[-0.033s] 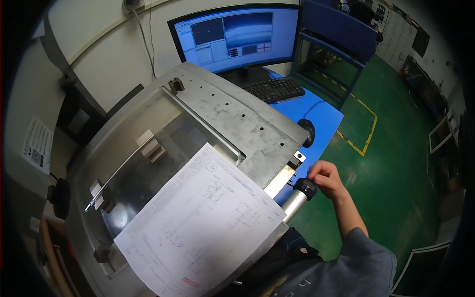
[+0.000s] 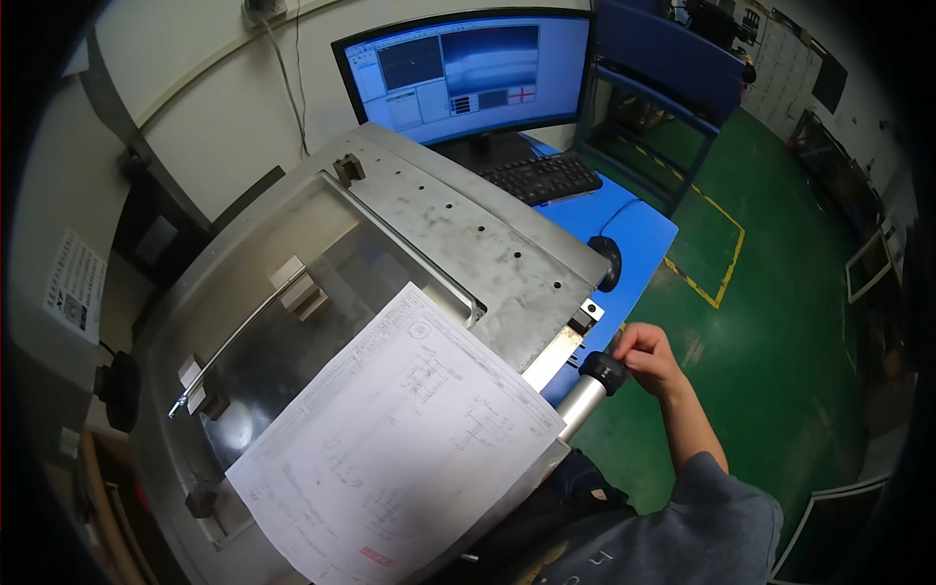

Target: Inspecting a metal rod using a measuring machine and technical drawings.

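Observation:
My right hand [image 2: 647, 357] is at the black knob [image 2: 604, 371] on the end of a silver cylinder [image 2: 581, 409], at the right front of a metal measuring stage [image 2: 517, 322]. Its fingers are curled, with the thumb and fingertips against the knob's far side. My left hand is out of view. A printed drawing sheet [image 2: 409, 448] lies over the front of the stage and part of its glass plate [image 2: 341, 258]. Farther left on the glass, a thin metal rod [image 2: 234, 336] rests across two small blocks, a farther block [image 2: 304, 291] and a nearer block [image 2: 193, 385].
Behind the stage stand a lit monitor [image 2: 487, 73] and a black keyboard [image 2: 546, 178] on a blue table [image 2: 634, 224]. A black mouse-like device [image 2: 605, 263] sits by the stage's right edge. Green floor [image 2: 780, 322] with a yellow line extends to the right.
The fingers of my right hand have shifted slightly downward at the knob. The rod and blocks have stayed in place.

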Action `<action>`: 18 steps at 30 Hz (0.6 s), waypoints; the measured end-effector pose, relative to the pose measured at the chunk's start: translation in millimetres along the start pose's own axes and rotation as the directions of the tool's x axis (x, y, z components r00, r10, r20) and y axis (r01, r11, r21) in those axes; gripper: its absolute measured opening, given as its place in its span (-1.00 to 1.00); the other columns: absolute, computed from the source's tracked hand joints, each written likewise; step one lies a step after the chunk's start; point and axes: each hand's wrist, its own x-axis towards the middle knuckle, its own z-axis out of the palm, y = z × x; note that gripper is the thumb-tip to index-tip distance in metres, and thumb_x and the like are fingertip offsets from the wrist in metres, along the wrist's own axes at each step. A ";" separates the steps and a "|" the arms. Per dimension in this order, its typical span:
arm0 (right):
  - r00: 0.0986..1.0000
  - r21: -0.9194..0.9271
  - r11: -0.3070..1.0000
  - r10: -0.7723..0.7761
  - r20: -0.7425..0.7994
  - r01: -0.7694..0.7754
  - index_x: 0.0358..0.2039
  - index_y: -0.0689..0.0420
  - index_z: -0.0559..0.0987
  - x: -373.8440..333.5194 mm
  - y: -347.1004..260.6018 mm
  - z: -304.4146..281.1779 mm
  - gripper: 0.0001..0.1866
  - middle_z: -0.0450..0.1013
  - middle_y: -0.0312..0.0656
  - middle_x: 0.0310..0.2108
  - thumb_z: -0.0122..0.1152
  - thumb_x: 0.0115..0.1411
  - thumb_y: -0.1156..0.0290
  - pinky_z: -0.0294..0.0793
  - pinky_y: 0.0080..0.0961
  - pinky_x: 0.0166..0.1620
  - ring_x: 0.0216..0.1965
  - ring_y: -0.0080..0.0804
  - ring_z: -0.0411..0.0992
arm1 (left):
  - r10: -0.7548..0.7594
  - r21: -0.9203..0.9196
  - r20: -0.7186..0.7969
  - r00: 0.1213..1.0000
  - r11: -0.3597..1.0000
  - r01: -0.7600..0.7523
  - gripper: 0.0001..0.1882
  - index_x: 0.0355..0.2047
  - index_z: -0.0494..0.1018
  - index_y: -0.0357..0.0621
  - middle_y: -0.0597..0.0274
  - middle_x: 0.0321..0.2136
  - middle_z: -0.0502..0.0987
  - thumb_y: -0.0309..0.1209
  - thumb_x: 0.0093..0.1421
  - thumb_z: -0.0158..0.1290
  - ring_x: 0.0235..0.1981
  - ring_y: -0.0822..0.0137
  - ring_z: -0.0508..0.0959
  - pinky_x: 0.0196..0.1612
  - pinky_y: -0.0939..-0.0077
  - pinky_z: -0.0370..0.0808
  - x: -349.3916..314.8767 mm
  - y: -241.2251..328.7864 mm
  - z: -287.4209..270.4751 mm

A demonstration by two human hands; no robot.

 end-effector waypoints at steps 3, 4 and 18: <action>0.980 -0.004 0.981 0.195 0.036 -0.195 -0.61 0.25 0.38 -9.8 1.6 -6.8 -0.86 0.32 -0.27 -0.65 0.08 -0.17 0.44 0.20 -0.79 -0.59 -0.64 -0.66 0.25 | -0.004 -0.020 -0.004 1.000 1.000 0.004 -0.82 -0.49 0.34 -0.42 0.04 -0.51 0.39 -0.47 -0.02 -0.10 -0.47 0.27 0.39 -0.36 0.52 0.34 0.8 6.3 -6.8; 0.977 -0.093 0.973 0.214 0.011 -0.212 -0.60 0.24 0.39 -7.0 4.5 -7.7 -0.87 0.32 -0.31 -0.66 0.08 -0.15 0.45 0.20 -0.81 -0.56 -0.63 -0.69 0.24 | -0.012 -0.049 0.007 1.000 0.999 0.013 -0.82 -0.49 0.34 -0.42 0.04 -0.50 0.39 -0.48 -0.01 -0.11 -0.47 0.26 0.39 -0.35 0.51 0.34 1.0 8.9 -5.0; 0.991 -0.004 0.991 0.131 -0.002 -0.131 -0.61 0.24 0.38 -9.9 15.5 -6.3 -0.88 0.30 -0.30 -0.64 0.06 -0.16 0.46 0.16 -0.80 -0.57 -0.62 -0.68 0.23 | -0.043 -0.039 0.015 0.999 0.998 0.043 -0.84 -0.50 0.33 -0.44 0.03 -0.53 0.38 -0.52 -0.02 -0.13 -0.48 0.26 0.38 -0.33 0.50 0.32 0.9 4.0 -5.7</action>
